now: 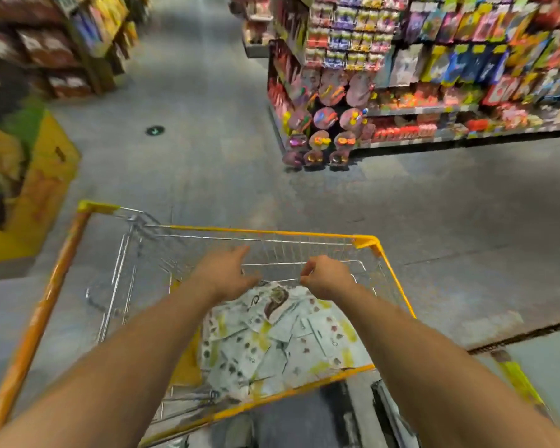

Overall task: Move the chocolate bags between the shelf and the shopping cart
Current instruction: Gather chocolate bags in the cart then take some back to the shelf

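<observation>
A wire shopping cart (366,241) with a yellow rim stands in front of me. Several white chocolate bags (272,344) with small brown and yellow prints lie heaped in its near right part. Both my arms reach into the cart above the heap. My left hand (225,274) hovers over the pile's far edge with fingers spread and straight, thumb near the top bag. My right hand (325,276) has its fingers curled at the far corner of the topmost bag (277,300) and seems to pinch it. The picture is blurred.
A shelf unit (434,76) packed with colourful sweets stands ahead on the right, its end cap hung with round packs. On the left are a yellow display bin (36,176) and dark shelves. Grey aisle floor (191,124) runs between them. The cart's left half holds nothing.
</observation>
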Demonstrator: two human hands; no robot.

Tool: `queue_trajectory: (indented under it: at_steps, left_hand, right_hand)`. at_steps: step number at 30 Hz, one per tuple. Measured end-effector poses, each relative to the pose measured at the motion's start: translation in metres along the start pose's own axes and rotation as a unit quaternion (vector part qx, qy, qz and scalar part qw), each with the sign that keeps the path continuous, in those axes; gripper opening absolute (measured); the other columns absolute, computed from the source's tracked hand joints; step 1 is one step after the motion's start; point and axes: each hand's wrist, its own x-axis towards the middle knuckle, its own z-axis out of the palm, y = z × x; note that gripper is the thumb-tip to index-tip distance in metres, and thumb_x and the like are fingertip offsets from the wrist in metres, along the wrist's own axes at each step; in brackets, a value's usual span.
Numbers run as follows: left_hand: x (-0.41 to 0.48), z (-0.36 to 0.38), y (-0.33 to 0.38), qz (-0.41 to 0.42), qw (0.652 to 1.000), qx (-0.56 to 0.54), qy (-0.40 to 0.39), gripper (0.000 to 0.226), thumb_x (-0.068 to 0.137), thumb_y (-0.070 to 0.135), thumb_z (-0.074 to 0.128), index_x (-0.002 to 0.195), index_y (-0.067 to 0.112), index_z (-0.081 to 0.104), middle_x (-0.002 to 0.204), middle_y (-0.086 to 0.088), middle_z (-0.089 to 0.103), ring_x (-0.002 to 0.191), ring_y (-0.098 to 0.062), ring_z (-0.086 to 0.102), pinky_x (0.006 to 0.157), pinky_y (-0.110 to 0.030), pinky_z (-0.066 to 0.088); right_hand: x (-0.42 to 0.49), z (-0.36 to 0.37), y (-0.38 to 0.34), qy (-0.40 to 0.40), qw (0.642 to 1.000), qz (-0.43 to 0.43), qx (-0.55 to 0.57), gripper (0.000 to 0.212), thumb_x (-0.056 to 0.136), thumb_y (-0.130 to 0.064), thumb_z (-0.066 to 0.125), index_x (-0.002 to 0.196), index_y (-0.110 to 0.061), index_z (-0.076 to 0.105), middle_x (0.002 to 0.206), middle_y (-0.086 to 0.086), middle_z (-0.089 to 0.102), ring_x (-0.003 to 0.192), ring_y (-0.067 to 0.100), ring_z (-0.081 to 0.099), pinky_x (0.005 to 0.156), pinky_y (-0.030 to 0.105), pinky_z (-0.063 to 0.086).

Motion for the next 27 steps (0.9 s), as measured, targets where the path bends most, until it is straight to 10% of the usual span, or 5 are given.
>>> queue_trajectory:
  at_steps: [18,27]
  left_hand:
    - [0.099,0.152,-0.152,-0.105,0.988,-0.047,-0.104,0.063,0.09,0.046,0.055,0.147,0.029,0.034,0.151,-0.001,0.032,0.132,-0.027,0.041,0.103,-0.038,0.043]
    - [0.154,0.232,-0.156,-0.091,0.994,0.01,-0.067,0.063,0.089,0.04,0.053,0.146,0.028,0.029,0.163,-0.006,0.005,0.147,-0.03,0.012,0.117,-0.043,0.026]
  right_hand:
    - [0.113,0.204,0.042,-0.136,0.985,0.102,0.015,0.026,0.094,-0.03,0.054,0.098,-0.01,0.07,0.096,0.007,0.072,0.078,0.022,0.064,0.066,0.031,0.049]
    - [0.203,0.265,0.103,-0.136,0.975,0.17,0.045,0.021,0.093,-0.028,0.054,0.096,-0.012,0.067,0.084,0.001,0.067,0.074,0.019,0.057,0.061,0.027,0.041]
